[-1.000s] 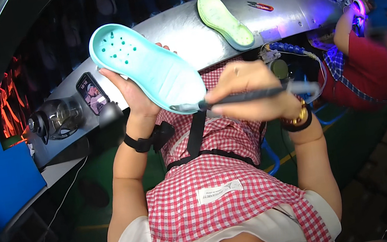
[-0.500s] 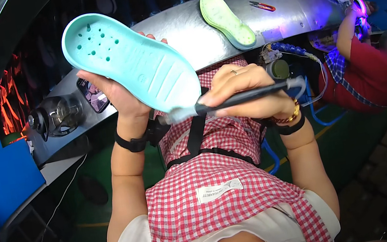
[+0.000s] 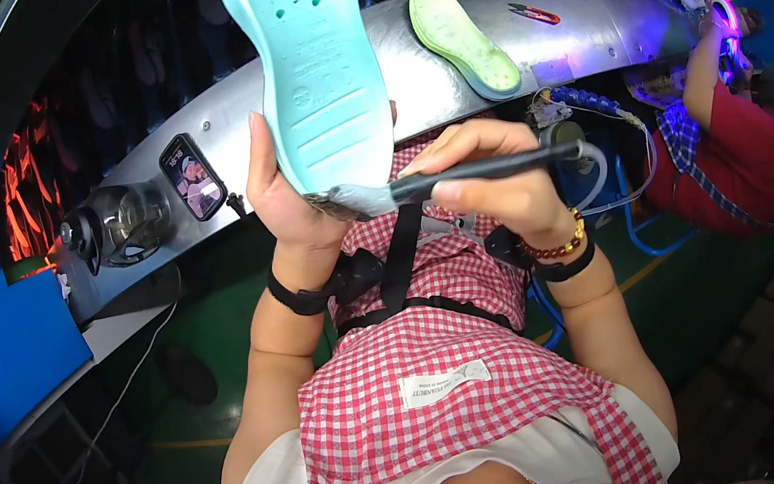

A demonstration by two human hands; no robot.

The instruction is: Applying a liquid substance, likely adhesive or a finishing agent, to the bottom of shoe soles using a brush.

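My left hand (image 3: 292,201) grips a light-blue shoe sole (image 3: 321,80) from beneath, its heel end toward me and its holed end cut off by the picture's upper edge. In my right hand (image 3: 493,174) is a black-handled brush (image 3: 472,174) with a tube running from the handle's end. Its bristles lie along the sole's near edge, close to my left palm. My right fingers pinch the handle near the bristles. Farther off, a pale-green sole (image 3: 461,38) with a bluish edge rests on the metal worktop (image 3: 398,53), touched by neither hand.
Red-handled thread snips (image 3: 535,14) lie at the far right of the worktop. To the left are a phone (image 3: 191,177), a clear jug (image 3: 126,225) and a blue panel (image 3: 14,347). A co-worker in red (image 3: 727,148) works at the right under violet light.
The blue sole has turned more upright and shifted right and away from me. The brush bristles have moved right and slightly up along its heel end. Both hands keep their holds.
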